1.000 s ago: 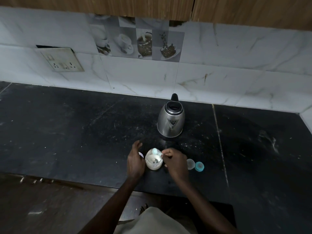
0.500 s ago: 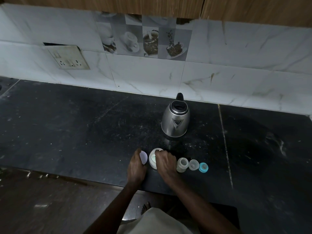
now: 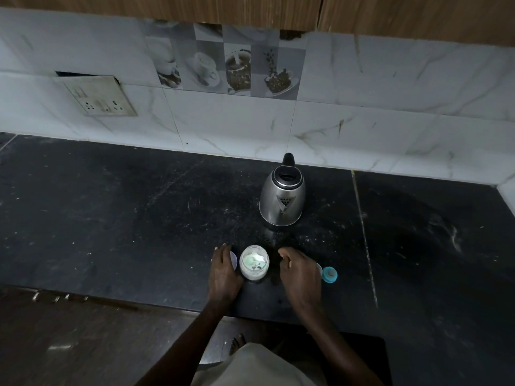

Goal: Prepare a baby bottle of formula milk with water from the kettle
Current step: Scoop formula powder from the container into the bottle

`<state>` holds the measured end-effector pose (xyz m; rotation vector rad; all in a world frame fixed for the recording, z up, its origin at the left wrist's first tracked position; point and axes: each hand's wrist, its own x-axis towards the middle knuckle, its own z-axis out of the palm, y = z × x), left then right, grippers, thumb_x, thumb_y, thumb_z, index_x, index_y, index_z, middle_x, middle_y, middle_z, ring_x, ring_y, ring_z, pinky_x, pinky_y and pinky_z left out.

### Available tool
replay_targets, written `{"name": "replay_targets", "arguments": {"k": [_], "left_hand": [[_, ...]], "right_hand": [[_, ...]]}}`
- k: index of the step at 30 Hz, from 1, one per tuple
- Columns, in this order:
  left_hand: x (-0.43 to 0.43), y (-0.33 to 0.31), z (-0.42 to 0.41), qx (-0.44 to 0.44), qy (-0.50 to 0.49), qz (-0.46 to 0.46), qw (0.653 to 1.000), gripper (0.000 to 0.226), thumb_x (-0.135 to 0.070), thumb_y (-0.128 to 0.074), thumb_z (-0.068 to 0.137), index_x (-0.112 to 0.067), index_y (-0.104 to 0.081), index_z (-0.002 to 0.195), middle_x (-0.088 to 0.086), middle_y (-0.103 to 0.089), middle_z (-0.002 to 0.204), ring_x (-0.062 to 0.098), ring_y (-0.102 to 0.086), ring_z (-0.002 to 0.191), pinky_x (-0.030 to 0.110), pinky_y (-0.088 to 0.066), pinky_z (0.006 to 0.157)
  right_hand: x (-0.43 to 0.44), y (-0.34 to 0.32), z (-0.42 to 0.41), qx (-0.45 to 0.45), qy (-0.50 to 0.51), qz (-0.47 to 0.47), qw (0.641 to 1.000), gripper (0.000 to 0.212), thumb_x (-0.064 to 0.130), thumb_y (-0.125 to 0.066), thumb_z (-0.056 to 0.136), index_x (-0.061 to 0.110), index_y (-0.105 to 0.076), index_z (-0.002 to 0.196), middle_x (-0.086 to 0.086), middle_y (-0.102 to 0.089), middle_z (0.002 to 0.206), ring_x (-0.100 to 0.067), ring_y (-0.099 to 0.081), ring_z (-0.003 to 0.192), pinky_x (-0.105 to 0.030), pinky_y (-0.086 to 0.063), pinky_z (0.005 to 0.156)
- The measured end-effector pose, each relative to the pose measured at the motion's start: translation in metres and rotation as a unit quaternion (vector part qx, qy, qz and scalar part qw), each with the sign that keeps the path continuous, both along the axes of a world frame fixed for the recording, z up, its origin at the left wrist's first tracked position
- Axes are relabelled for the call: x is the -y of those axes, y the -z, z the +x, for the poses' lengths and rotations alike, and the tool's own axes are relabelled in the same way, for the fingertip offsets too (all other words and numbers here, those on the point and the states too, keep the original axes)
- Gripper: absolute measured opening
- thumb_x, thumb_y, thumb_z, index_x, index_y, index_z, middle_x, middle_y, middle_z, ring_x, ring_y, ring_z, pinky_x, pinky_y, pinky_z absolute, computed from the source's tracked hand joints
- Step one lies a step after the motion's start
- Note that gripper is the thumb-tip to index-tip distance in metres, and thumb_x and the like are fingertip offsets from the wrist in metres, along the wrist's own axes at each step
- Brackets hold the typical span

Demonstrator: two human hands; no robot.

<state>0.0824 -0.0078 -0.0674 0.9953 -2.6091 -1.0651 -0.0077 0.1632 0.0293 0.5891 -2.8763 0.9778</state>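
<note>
The right hand point(image 3: 301, 271) covers whatever sits beneath it; only a sliver of a clear piece point(image 3: 319, 270) peeks out beside the teal cap point(image 3: 329, 274). The left hand point(image 3: 223, 271) hides most of a pale lid point(image 3: 233, 259), and neither grip can be made out from here.

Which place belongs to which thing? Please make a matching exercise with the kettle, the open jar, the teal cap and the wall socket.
Things:
1. kettle
2. open jar
3. teal cap
4. wall socket

Places:
a. between the left hand and the right hand
b. on the tiled wall, far left
c. on the counter, to the right of the right hand
d. on the counter behind the jar, near the wall

Pairs: 1-d, 2-a, 3-c, 4-b
</note>
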Motion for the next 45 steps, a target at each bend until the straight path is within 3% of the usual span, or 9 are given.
{"name": "replay_targets", "arguments": {"k": [3, 7, 13, 17, 22, 32, 45], "left_hand": [[0.003, 0.010, -0.002, 0.010, 0.018, -0.032, 0.999, 0.084, -0.006, -0.083, 0.074, 0.005, -0.046, 0.149, 0.027, -0.043, 0.158, 0.047, -0.033, 0.151, 0.062, -0.036, 0.119], [0.003, 0.013, -0.003, 0.025, 0.029, -0.032, 0.999, 0.089, -0.008, -0.083, 0.071, 0.003, -0.045, 0.150, 0.026, -0.041, 0.160, 0.047, -0.030, 0.153, 0.066, -0.033, 0.119], [0.002, 0.011, -0.005, 0.036, 0.024, -0.029, 0.999, 0.086, -0.009, -0.079, 0.076, 0.000, -0.042, 0.153, 0.022, -0.038, 0.163, 0.045, -0.024, 0.156, 0.065, -0.028, 0.122], [0.001, 0.011, -0.004, 0.057, 0.028, -0.027, 0.998, 0.087, -0.015, -0.077, 0.079, -0.004, -0.039, 0.156, 0.021, -0.033, 0.166, 0.044, -0.019, 0.157, 0.066, -0.027, 0.122], [-0.001, 0.015, -0.004, 0.084, 0.029, -0.023, 0.996, 0.084, -0.019, -0.075, 0.084, -0.012, -0.035, 0.158, 0.015, -0.027, 0.169, 0.039, -0.016, 0.159, 0.068, -0.034, 0.117], [0.005, 0.020, -0.002, 0.092, 0.029, -0.027, 0.995, 0.089, -0.018, -0.077, 0.081, -0.016, -0.035, 0.158, 0.015, -0.030, 0.167, 0.040, -0.021, 0.156, 0.062, -0.038, 0.117], [0.002, 0.014, 0.003, 0.043, 0.019, -0.048, 0.998, 0.082, -0.005, -0.072, 0.078, -0.006, -0.040, 0.154, 0.024, -0.038, 0.161, 0.048, -0.028, 0.153, 0.062, -0.037, 0.118]], "right_hand": [[-0.016, 0.001, 0.005, 0.020, 0.043, -0.036, 0.998, 0.028, 0.006, -0.068, 0.090, 0.023, -0.079, 0.110, 0.005, -0.080, 0.106, -0.018, -0.076, 0.096, -0.040, -0.062, 0.079], [-0.032, 0.001, 0.011, 0.044, 0.095, -0.060, 0.993, 0.021, 0.016, -0.069, 0.093, 0.031, -0.077, 0.105, 0.007, -0.078, 0.101, -0.017, -0.073, 0.091, -0.037, -0.059, 0.075], [-0.065, 0.002, 0.011, 0.059, 0.185, -0.112, 0.975, 0.027, 0.003, -0.069, 0.088, 0.026, -0.078, 0.100, 0.007, -0.079, 0.098, -0.019, -0.075, 0.089, -0.031, -0.055, 0.080], [-0.088, 0.019, 0.002, 0.088, 0.232, -0.062, 0.967, 0.032, 0.007, -0.063, 0.091, 0.024, -0.075, 0.115, -0.003, -0.078, 0.110, -0.031, -0.073, 0.100, -0.038, -0.056, 0.085], [-0.102, 0.036, -0.003, 0.130, 0.219, -0.002, 0.967, 0.037, 0.005, -0.061, 0.091, 0.020, -0.072, 0.122, -0.009, -0.073, 0.118, -0.036, -0.068, 0.107, -0.040, -0.054, 0.085], [-0.105, 0.050, 0.000, 0.132, 0.196, 0.037, 0.971, 0.039, 0.003, -0.062, 0.089, 0.012, -0.069, 0.125, -0.016, -0.071, 0.113, -0.041, -0.067, 0.103, -0.043, -0.053, 0.080], [-0.107, 0.061, -0.003, 0.140, 0.173, 0.071, 0.972, 0.047, 0.004, -0.066, 0.084, 0.014, -0.065, 0.130, -0.012, -0.065, 0.120, -0.037, -0.066, 0.104, -0.045, -0.055, 0.080]]}}
